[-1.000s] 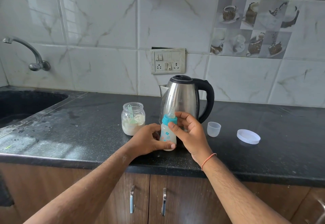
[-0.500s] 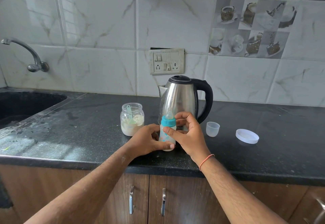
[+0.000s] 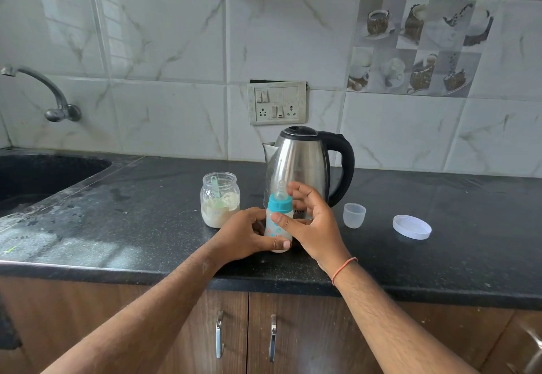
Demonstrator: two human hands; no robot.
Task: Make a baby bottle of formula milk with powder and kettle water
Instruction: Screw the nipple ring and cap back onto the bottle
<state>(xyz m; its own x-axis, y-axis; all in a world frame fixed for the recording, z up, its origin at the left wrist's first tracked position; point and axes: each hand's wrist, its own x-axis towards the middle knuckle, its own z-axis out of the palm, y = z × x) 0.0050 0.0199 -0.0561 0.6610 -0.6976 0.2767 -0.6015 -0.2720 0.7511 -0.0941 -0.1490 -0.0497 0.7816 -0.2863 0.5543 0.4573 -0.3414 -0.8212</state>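
A small baby bottle with a teal collar and clear teat stands upright on the black counter, milky liquid inside. My left hand wraps its lower body. My right hand is beside the collar with fingers spread; only the thumb touches the bottle. Just behind stands the steel kettle, lid down, black handle to the right. An open glass jar of powder with a pale green scoop inside sits to the left.
The bottle's clear cap and a white jar lid lie right of the kettle. A dark sink and tap are at the far left. A switch socket is on the tiled wall.
My right hand's fingers have come off the teal collar and spread apart. The bottle and left hand stay in place.
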